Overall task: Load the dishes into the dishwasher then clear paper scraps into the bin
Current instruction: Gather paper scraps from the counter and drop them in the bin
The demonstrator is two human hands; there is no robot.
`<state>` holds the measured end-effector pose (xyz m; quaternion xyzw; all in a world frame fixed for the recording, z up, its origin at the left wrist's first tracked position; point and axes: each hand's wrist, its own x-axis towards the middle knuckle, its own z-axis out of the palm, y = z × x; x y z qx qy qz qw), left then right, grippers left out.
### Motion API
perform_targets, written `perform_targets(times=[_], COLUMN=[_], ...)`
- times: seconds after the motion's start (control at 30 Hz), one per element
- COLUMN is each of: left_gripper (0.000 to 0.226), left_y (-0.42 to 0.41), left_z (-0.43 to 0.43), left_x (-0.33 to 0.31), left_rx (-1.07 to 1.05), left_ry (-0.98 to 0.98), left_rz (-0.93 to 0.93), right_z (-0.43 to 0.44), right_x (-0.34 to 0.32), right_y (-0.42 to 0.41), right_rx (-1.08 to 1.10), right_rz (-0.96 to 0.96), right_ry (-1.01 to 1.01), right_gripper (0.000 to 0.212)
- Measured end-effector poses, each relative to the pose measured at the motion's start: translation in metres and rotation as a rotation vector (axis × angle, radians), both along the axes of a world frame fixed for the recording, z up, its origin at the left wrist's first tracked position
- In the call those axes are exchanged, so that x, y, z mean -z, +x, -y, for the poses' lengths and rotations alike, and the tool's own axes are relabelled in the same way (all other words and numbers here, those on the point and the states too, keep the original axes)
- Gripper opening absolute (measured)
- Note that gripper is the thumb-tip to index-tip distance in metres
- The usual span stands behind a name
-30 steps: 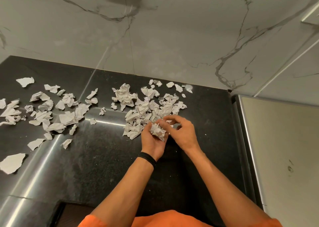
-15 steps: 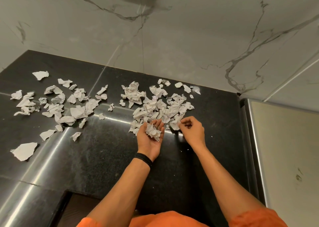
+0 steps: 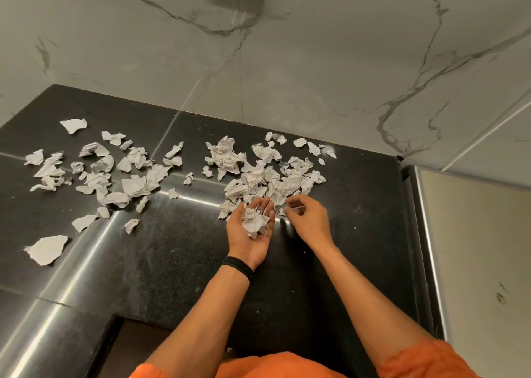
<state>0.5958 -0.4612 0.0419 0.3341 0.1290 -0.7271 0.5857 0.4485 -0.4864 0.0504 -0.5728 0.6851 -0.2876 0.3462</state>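
The left hand (image 3: 249, 235) lay palm up just above the dark surface (image 3: 178, 262), fingers (image 3: 263, 205) loosely spread and slightly curled, and it served as a cup: a small wad of scraps (image 3: 254, 222) sat in the palm, where it could be topped up without dropping anything. The right hand (image 3: 309, 219) hovered beside it at the near edge of the right-hand pile (image 3: 273, 173), its fingers (image 3: 293, 205) drawn together at the tips as if pinching a small piece, though what sat between them was too small to make out. Picking with one hand and storing in the other looked like the plan here. A second scatter of scraps (image 3: 94, 173) lay well apart on the left side, untouched, with a larger torn piece (image 3: 47, 249) nearest the front edge. No bin and no dishwasher were in view, so the clearing looked barely begun
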Motion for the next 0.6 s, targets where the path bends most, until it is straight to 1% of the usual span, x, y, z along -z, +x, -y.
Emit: perform_targets(times=[0.07, 0.13, 0.17, 0.23, 0.3, 0.37, 0.43, 0.5, 0.53, 0.6], left_gripper=[0.042, 0.044, 0.044, 0.045, 0.046, 0.045, 0.044, 0.045, 0.046, 0.049], left_y=[0.004, 0.006, 0.006, 0.006, 0.003, -0.002, -0.010, -0.018, -0.023, -0.030], left_z=[-0.001, -0.003, -0.004, -0.004, -0.003, 0.001, 0.003, 0.004, 0.004, 0.005], left_x=[-0.001, -0.001, -0.001, 0.000, 0.002, 0.003, 0.003, 0.004, 0.004, 0.004], left_rx=[-0.003, -0.004, -0.004, -0.003, 0.004, 0.030, 0.059, 0.092, 0.112, 0.150], left_ry=[0.007, 0.006, 0.004, 0.006, 0.011, 0.015, 0.007, -0.007, -0.015, -0.027], left_rz=[0.016, 0.023, 0.024, 0.026, 0.036, 0.044, 0.044, 0.052, 0.062, 0.073], right_z=[0.001, 0.002, 0.001, -0.002, -0.006, -0.011, -0.016, -0.020, -0.021, -0.020], right_x=[0.007, 0.013, 0.015, 0.017, 0.013, 0.004, -0.014, -0.032, -0.039, -0.043], right_y=[0.003, 0.007, 0.008, 0.008, 0.005, 0.002, 0.002, 0.003, 0.004, 0.004], right_rx=[-0.136, -0.244, -0.273, -0.257, -0.155, -0.019, 0.055, 0.001, -0.058, -0.127], right_rz=[-0.162, -0.298, -0.337, -0.338, -0.245, -0.058, 0.157, 0.293, 0.319, 0.295], right_ry=[-0.021, -0.094, -0.125, -0.130, -0.087, -0.083, -0.136, -0.166, -0.152, -0.110], right_gripper=[0.023, 0.022, 0.017, 0.012, 0.008, 0.005, 0.008, 0.009, 0.009, 0.007])
